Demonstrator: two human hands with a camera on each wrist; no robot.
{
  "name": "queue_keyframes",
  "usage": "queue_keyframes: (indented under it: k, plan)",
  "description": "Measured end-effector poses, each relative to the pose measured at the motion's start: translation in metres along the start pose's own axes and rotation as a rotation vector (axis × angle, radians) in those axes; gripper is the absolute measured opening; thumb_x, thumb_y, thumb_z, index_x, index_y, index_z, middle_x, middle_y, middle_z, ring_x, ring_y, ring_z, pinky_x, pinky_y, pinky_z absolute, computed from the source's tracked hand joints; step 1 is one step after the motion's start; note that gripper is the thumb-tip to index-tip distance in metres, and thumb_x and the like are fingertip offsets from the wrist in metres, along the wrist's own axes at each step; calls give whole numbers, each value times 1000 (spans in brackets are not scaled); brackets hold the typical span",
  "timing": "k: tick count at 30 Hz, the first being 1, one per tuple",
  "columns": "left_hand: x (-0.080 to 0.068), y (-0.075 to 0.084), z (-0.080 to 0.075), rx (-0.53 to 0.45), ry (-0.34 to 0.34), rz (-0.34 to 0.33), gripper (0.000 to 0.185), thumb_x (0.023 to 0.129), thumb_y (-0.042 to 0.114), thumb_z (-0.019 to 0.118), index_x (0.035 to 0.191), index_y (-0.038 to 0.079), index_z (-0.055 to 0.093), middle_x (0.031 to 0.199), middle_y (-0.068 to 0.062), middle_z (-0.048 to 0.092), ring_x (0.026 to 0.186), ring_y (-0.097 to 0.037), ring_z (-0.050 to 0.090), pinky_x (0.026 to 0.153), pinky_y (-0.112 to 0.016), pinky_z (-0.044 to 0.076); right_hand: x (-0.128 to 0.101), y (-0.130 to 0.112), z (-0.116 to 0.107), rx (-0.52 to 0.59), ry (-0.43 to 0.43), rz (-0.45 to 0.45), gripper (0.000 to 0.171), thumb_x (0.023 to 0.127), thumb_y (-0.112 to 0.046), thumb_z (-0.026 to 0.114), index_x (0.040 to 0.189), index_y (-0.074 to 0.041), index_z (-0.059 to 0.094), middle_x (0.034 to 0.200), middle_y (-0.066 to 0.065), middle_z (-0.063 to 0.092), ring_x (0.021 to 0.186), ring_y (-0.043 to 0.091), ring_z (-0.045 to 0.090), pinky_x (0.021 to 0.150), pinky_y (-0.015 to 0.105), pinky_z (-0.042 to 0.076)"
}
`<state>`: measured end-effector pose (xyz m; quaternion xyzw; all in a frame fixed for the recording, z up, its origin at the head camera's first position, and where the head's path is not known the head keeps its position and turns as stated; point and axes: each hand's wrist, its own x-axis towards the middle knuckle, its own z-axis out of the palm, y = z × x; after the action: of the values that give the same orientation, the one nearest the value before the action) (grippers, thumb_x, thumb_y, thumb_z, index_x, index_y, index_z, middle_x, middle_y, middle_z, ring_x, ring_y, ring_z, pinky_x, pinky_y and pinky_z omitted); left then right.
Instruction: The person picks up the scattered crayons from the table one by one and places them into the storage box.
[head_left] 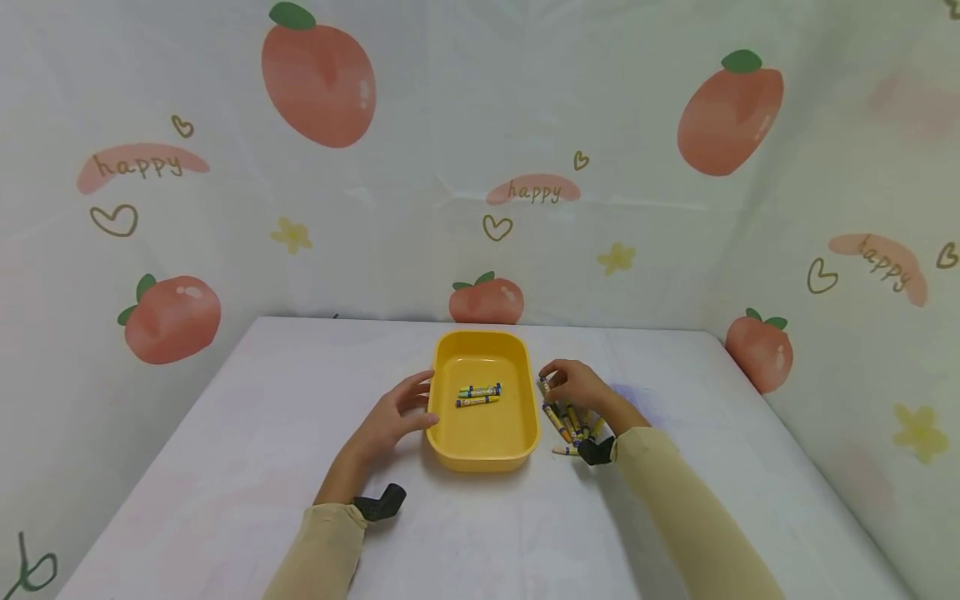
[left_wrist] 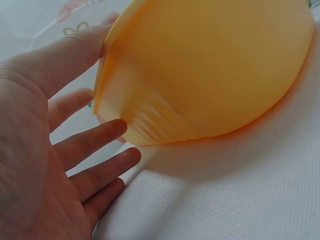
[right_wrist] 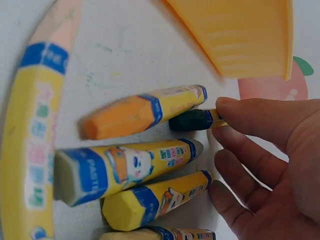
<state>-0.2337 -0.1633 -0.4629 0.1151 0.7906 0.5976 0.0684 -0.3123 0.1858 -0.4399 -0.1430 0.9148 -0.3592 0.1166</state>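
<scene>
Head and right-wrist views: right hand (head_left: 579,387) fingertip-pinches a dark green crayon (right_wrist: 189,121) at the tray's (head_left: 483,455) three o'clock, left hand (head_left: 385,423) spread at nine; fingertip hold alone might let it slip.

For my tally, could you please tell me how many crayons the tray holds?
3: two crayons lying together, a third crayon nearer the camera, all inside the yellow tray.

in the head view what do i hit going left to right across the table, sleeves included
Left sleeve → left hand → yellow tray with crayons inside → right hand → right sleeve.
</scene>
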Motion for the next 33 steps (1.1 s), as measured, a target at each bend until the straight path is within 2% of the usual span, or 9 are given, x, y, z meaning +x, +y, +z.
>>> queue_keyframes:
  k: [4, 9, 15, 19, 33]
  plan:
    - [0, -1, 0, 11, -1, 2, 74, 84, 22, 76, 148, 25, 40, 143, -9, 49, 125, -28, 50, 104, -51, 40, 1, 1, -1, 23, 33, -14, 43, 80, -4, 76, 121, -5, 62, 92, 7, 64, 81, 22, 60, 75, 37, 54]
    - [1, -1, 0, 18, 2, 0, 73, 84, 22, 76, 147, 26, 41, 142, -8, 50, 125, -27, 50, 104, -50, 40, 3, 2, -3, 102, 95, -16, 49, 81, 2, 72, 128, -3, 57, 93, 9, 61, 80, 23, 60, 72, 34, 55]
    - [1, -2, 0, 5, 4, -10, 72, 84, 22, 76, 147, 27, 41, 142, -8, 50, 125, -27, 50, 104, -51, 39, 3, -11, -10, 191, 119, -20, 36, 85, 3, 68, 120, 1, 61, 96, 13, 61, 79, 23, 60, 73, 36, 57]
    - [0, 0, 0, 6, 9, -10, 72, 83, 22, 77, 146, 28, 42, 141, -8, 50, 125, -27, 50, 105, -51, 39, 4, -21, -15, 190, 125, -38, 30, 88, 1, 66, 117, 0, 64, 99, 13, 63, 83, 24, 62, 75, 36, 56]
    - [1, -3, -1, 15, 2, -6, 73, 84, 24, 77, 147, 27, 41, 142, -9, 49, 126, -28, 49, 105, -52, 38, 16, -56, -22, 143, 135, -100, 27, 91, -4, 64, 118, -3, 65, 106, 12, 64, 96, 28, 61, 75, 34, 54]
